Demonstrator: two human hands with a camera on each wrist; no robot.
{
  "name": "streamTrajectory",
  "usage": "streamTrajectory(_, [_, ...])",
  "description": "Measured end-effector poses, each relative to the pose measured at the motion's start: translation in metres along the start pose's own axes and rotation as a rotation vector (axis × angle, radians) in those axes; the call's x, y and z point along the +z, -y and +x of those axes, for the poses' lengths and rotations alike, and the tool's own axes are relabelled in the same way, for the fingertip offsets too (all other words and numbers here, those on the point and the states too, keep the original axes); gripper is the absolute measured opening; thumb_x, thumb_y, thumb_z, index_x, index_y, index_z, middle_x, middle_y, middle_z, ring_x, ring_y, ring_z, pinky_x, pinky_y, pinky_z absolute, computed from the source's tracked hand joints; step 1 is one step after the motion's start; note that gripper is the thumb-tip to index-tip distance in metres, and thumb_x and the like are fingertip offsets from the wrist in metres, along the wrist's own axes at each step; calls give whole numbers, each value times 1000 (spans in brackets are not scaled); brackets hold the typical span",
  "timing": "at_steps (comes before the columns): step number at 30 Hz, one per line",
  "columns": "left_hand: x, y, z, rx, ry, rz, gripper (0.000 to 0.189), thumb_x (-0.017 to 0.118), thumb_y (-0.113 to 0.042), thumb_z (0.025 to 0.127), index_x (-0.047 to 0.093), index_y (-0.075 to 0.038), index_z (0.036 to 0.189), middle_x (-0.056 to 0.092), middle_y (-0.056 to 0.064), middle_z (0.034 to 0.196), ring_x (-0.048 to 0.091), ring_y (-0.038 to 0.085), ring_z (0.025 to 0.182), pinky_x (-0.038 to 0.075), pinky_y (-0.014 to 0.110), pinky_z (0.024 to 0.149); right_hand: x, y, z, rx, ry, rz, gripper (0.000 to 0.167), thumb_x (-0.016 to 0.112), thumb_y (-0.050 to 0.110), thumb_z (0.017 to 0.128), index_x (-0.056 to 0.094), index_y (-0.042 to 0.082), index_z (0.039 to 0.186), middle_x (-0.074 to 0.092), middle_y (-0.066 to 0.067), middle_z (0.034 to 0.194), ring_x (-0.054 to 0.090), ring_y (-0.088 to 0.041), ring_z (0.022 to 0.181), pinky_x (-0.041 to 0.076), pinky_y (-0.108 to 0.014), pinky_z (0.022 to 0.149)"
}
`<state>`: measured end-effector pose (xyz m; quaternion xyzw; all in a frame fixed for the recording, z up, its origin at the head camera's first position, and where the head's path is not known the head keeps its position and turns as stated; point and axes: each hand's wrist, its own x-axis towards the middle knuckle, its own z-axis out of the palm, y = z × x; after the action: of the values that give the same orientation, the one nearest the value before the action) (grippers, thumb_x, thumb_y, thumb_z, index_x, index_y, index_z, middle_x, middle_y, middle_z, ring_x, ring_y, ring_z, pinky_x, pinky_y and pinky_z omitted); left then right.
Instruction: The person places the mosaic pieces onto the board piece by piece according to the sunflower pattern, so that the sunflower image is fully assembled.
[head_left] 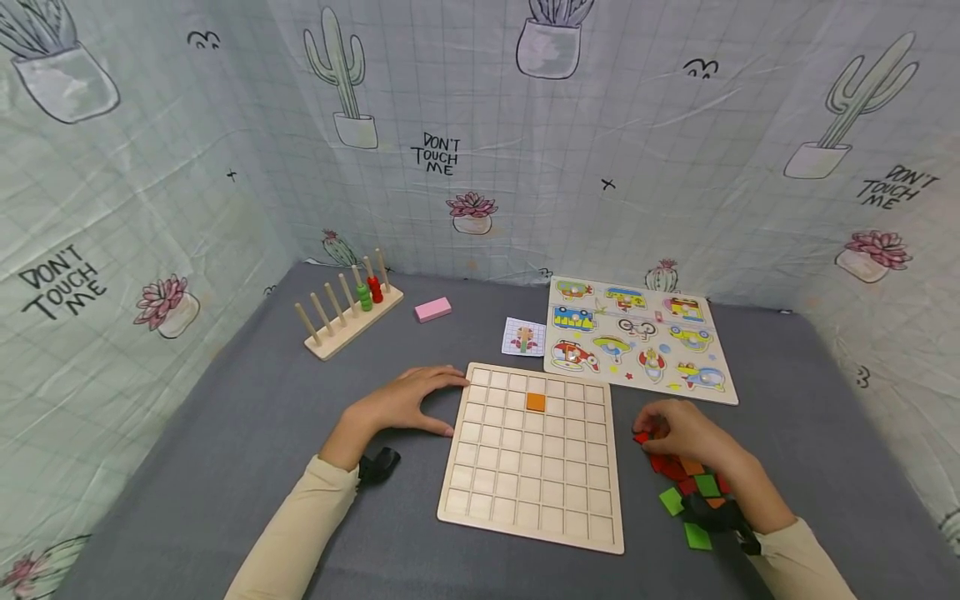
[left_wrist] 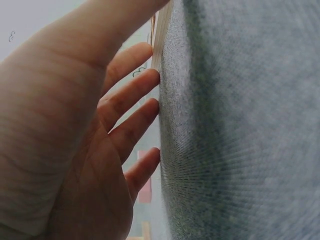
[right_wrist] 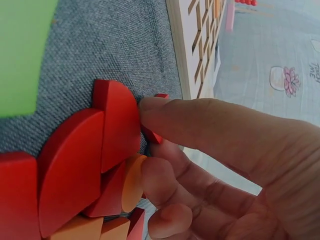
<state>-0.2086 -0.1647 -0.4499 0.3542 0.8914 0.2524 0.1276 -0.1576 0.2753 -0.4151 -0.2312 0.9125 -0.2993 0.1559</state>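
A pale wooden grid board [head_left: 528,479] lies in front of me, with one orange square tile [head_left: 536,402] in an upper cell. My left hand [head_left: 408,400] rests at the board's upper left edge, thumb and fingers spread; in the left wrist view its fingertips [left_wrist: 152,107] meet the grey cloth. To the right of the board, my right hand [head_left: 684,429] is over a pile of coloured pieces. Thumb and fingers pinch a small red piece [right_wrist: 153,135], mostly hidden behind the thumb. Close by lie red rounded pieces [right_wrist: 75,165], an orange piece [right_wrist: 131,186] and green squares [head_left: 707,485].
Behind the board lie a small picture card [head_left: 523,337] and a vehicle puzzle board [head_left: 637,337]. Further left are a pink block [head_left: 432,310] and a peg stand [head_left: 352,321] with green and red beads. A printed cloth wall [head_left: 480,108] encloses the table.
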Motion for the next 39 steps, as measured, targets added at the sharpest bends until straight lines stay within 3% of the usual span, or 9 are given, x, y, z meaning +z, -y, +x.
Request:
streamTrajectory(11, [1, 2, 1, 16, -11, 12, 74, 78, -44, 81, 50, -17, 143, 45, 8, 148, 33, 32, 142, 24, 56, 114, 3, 2, 1, 13, -32, -34, 16, 76, -1, 78, 68, 2, 92, 67, -4, 88, 55, -9, 69, 49, -26, 60])
streamTrajectory(21, [1, 2, 1, -2, -3, 1, 75, 78, -44, 81, 49, -16, 144, 43, 8, 150, 30, 32, 143, 23, 57, 114, 5, 15, 13, -51, -85, -55, 13, 74, 0, 82, 70, 4, 93, 64, -3, 85, 47, -4, 58, 44, -23, 54])
streamTrajectory(26, [1, 1, 1, 4, -7, -1, 75, 78, -44, 81, 49, -16, 144, 42, 9, 150, 31, 32, 143, 23, 56, 114, 10, 21, 23, -85, -67, -50, 14, 74, 0, 82, 70, 4, 94, 64, -3, 84, 44, -4, 56, 42, -23, 52])
streamTrajectory(32, [0, 2, 2, 14, -10, -1, 75, 79, -44, 80, 50, -16, 143, 43, 8, 150, 31, 31, 143, 24, 55, 114, 13, 30, 34, -68, -42, -5, 13, 75, 3, 82, 69, 5, 93, 56, 2, 75, 47, -9, 58, 43, -24, 53])
streamTrajectory(39, [1, 2, 2, 9, -2, -4, 74, 78, -44, 81, 50, -17, 143, 44, 8, 149, 31, 31, 143, 23, 56, 115, 19, 40, 51, -70, -15, 31, 13, 74, 1, 81, 69, 3, 92, 60, -4, 83, 51, -13, 63, 43, -24, 53])
